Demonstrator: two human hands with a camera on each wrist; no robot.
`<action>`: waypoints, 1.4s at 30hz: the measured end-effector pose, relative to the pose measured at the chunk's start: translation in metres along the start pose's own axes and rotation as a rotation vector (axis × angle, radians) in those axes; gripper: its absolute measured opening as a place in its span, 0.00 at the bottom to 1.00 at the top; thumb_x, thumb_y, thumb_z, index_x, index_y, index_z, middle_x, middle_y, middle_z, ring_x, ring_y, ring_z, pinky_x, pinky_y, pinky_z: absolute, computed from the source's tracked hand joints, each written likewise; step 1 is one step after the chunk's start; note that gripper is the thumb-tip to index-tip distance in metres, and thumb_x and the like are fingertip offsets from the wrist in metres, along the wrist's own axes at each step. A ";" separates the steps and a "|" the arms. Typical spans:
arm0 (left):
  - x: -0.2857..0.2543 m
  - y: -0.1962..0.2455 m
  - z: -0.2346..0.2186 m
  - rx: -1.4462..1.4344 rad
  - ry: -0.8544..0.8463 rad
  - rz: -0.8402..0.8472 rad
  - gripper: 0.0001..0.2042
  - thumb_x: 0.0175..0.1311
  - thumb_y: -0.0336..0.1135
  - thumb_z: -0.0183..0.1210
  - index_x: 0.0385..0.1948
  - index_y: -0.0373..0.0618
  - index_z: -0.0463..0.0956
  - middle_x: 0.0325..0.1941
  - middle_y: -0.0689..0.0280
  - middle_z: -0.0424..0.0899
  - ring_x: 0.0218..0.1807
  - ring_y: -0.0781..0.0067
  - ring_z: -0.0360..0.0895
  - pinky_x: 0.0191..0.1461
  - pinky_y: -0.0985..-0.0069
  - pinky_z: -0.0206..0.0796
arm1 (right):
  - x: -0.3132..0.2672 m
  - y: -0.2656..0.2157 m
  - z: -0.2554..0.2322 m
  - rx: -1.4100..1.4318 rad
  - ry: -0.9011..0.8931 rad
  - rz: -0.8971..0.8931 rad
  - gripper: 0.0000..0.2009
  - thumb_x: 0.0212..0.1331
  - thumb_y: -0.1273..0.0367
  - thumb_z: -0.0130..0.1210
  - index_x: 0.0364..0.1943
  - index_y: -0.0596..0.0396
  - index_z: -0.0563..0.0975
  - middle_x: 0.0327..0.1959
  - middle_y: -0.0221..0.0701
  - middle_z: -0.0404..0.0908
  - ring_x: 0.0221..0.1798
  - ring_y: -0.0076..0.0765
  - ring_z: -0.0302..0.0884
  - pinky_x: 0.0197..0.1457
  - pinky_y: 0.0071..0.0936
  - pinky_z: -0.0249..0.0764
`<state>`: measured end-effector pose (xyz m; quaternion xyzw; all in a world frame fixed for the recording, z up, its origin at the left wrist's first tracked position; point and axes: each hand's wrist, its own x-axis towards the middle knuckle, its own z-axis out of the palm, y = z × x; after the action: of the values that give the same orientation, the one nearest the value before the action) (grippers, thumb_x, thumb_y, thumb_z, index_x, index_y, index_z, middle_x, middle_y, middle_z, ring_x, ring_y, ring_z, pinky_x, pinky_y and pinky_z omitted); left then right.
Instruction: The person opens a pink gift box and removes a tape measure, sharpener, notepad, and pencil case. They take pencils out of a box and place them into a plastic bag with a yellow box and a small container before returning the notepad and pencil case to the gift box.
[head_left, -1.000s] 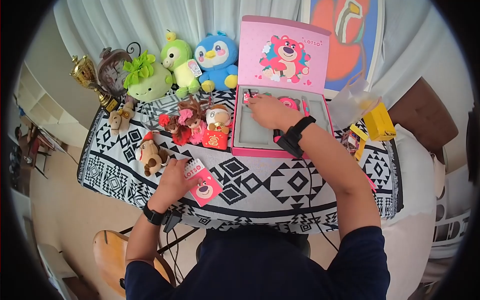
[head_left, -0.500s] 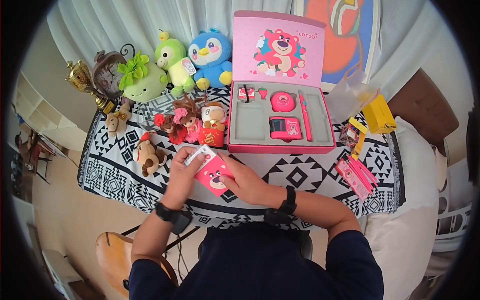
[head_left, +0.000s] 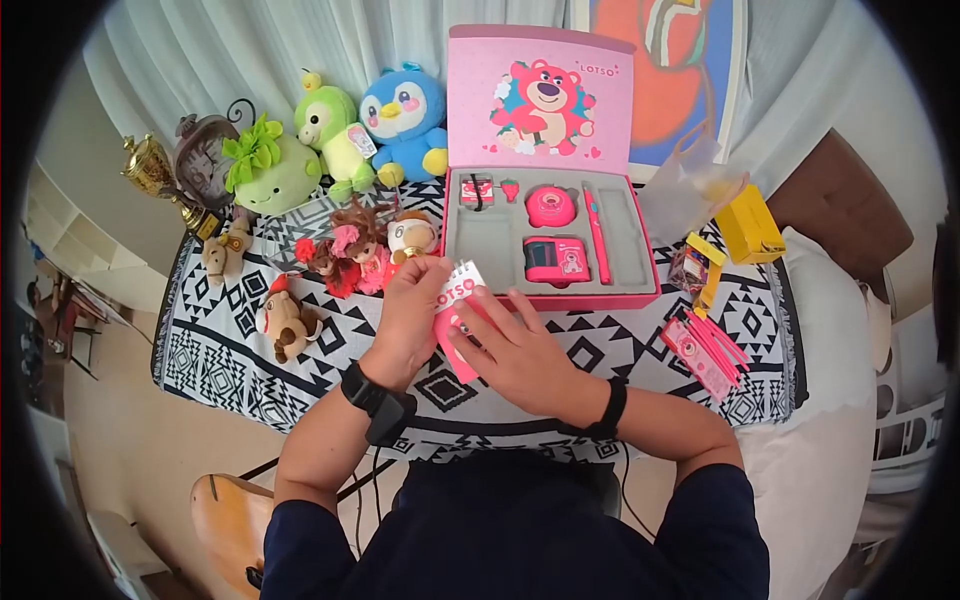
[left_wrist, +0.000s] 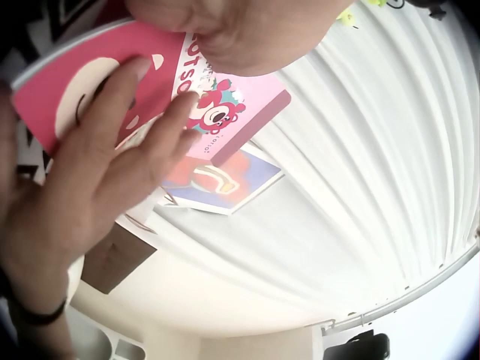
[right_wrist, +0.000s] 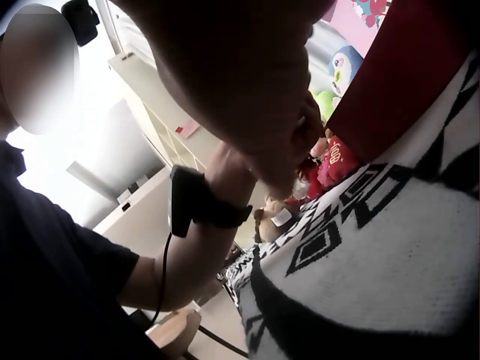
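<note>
Tilted up over the cloth is a small pink spiral notepad (head_left: 452,291) with "LOTSO" and a bear face on its cover. My left hand (head_left: 402,322) grips it by its upper left edge. Across the front spreads my right hand (head_left: 525,362), its straight fingers lying over the cover. In the left wrist view those fingers partly hide the bear face on the notepad (left_wrist: 161,64), and my left hand (left_wrist: 240,30) is at the spiral end. The right wrist view shows mostly the back of a dark, close hand, with the notepad hidden.
Behind the hands stands an open pink gift box (head_left: 480,235) with stationery in grey slots. Plush toys (head_left: 405,120), dolls (head_left: 370,265) and a gold trophy (head_left: 150,170) fill the left side. Pink pencils (head_left: 715,340) and a yellow box (head_left: 750,225) lie at the right.
My right hand has come from the gift box to the notepad, first gripping its side, now spread over the cover. The notepad has risen and shifted right with my left hand.
</note>
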<state>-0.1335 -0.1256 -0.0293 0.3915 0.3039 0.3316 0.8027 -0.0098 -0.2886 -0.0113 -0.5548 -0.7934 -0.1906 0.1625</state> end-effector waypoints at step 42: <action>-0.035 -0.026 -0.035 1.454 -0.280 0.810 0.38 0.57 0.26 0.70 0.73 0.30 0.66 0.76 0.38 0.71 0.75 0.35 0.72 0.77 0.53 0.67 | -0.009 0.047 0.044 0.372 -0.024 0.165 0.11 0.64 0.68 0.63 0.46 0.60 0.85 0.58 0.43 0.83 0.60 0.53 0.81 0.65 0.49 0.77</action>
<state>-0.1725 -0.1505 -0.0607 0.9270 0.1754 0.2642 0.2001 0.0358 -0.2600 -0.0488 -0.5806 -0.7686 -0.0203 0.2678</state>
